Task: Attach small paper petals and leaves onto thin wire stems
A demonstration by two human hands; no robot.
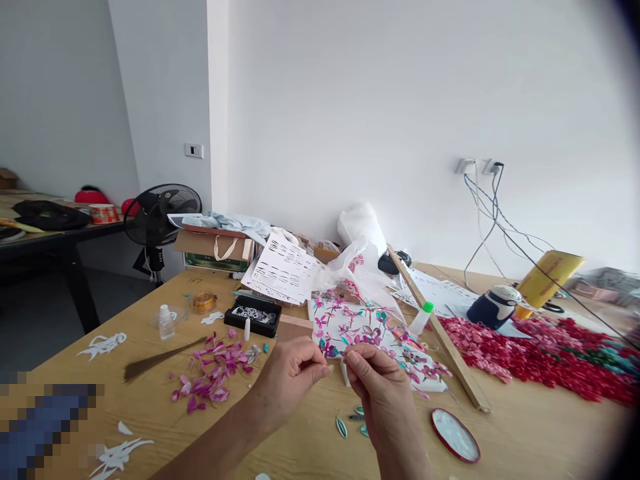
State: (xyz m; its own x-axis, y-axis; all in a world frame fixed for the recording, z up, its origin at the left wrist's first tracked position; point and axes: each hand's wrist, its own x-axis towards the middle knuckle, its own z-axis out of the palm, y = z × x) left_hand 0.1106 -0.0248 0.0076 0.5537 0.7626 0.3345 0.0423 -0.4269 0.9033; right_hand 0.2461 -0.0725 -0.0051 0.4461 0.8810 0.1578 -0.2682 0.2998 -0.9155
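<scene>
Left hand: the left hand (290, 373) was held above the near middle of the worktop (525, 433). Its thumb and first finger were pinched together on something very small. What it was could not be told.

Right hand: the right hand (380, 387) was held just beside the left one, fingertips almost touching. Its fingers were curled and pinched too, maybe on the same tiny thing. The hands were brought close so the small piece could be worked with care.

Flower sheet: a white sheet with pink and teal flowers (360, 333) was laid flat just behind the hands, near the middle of the worktop, easy to reach.

Loose petals: pink petals (210, 377) were spread out to the left of the hands, so one could be picked at a time.

Teal leaves: a few small teal leaf shapes (350, 420) were laid near the front edge, under the hands.

Red lid: a round red-rimmed lid (455, 435) was set by the front edge, to the right of the hands.

Glue bottle: a bottle with a green cap (421, 319) was stood beside a long wooden stick (440, 337).

Red pile: a big heap of red and pink pieces (545, 353) was kept at the right side.

Black box: a small black box (253, 318) was placed behind the petals.
</scene>
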